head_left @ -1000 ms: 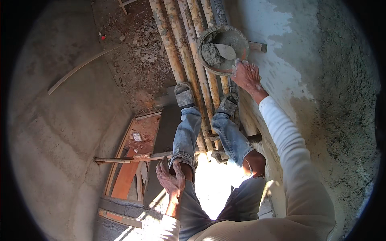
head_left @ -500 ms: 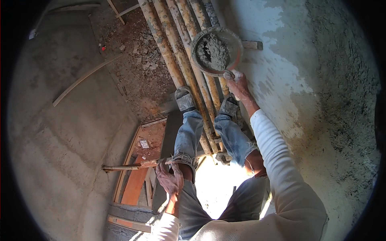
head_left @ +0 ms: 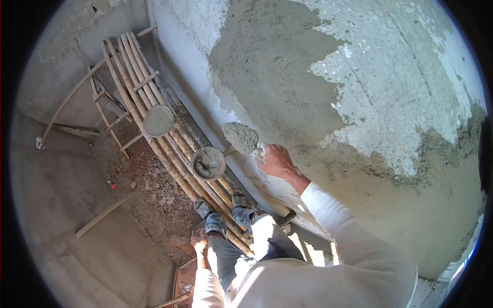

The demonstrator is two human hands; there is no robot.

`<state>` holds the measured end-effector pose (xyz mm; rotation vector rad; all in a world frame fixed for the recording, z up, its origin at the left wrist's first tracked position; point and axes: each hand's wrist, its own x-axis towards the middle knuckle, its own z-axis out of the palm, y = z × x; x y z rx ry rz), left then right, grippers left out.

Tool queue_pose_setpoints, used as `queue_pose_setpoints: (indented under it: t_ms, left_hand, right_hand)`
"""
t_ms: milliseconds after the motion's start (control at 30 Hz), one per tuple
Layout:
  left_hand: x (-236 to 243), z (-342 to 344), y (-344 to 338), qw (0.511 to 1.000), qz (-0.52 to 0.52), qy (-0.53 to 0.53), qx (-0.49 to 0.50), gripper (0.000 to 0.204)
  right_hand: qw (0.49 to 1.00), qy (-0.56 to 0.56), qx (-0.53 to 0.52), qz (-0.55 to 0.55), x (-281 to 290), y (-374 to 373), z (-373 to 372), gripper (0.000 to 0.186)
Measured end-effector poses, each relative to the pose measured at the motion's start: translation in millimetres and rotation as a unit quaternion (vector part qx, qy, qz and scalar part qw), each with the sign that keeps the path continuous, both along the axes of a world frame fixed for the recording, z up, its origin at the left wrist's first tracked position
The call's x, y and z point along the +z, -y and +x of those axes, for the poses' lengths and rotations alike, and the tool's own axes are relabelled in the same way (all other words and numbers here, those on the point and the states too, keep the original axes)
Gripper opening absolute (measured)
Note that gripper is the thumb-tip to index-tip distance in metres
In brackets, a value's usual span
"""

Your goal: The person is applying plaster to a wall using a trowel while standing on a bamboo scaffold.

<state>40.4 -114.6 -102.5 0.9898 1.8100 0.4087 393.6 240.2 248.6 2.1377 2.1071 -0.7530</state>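
Observation:
My right hand (head_left: 277,163) is closed round the handle of a trowel (head_left: 260,151), in front of the wall on the right. A heap of wet grey mortar (head_left: 241,137) covers its blade, so the metal hardly shows. Below and left of it, a round bowl (head_left: 222,167) with some mortar inside stands on the wooden poles (head_left: 177,177). Down beside my left knee is my left hand (head_left: 199,242), its fingers apart and nothing seen in them.
Farther along the poles sits a second pan (head_left: 158,121) of grey mortar. The right wall (head_left: 272,61) carries patches of fresh plaster between paler areas. A wooden ladder-like frame (head_left: 110,115) leans at the far left. Rubble (head_left: 154,185) covers the floor below the poles.
My view has swung up and toward the right wall. My right hand has left the bowl and now holds the mortar-loaded trowel near the wall. My left hand stays by my knee.

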Motion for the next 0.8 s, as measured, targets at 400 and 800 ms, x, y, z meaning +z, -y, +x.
queue_pose_setpoints:
  t_ms: [400, 800]
  left_hand:
    - [107.3, -38.5, -40.2, 0.915, -0.109, 0.132, 0.364, 0.019]
    - [32.1, -43.6, 121.7, 0.952, -0.191, 0.023, 0.238, 0.022]
  right_hand:
    - [0.842, -0.462, 0.028, -0.277, 247.8, 16.7, 50.8, 0.039]
    - [0.873, -0.432, -0.191, 0.118, 178.5, 17.5, 128.9, 0.018]
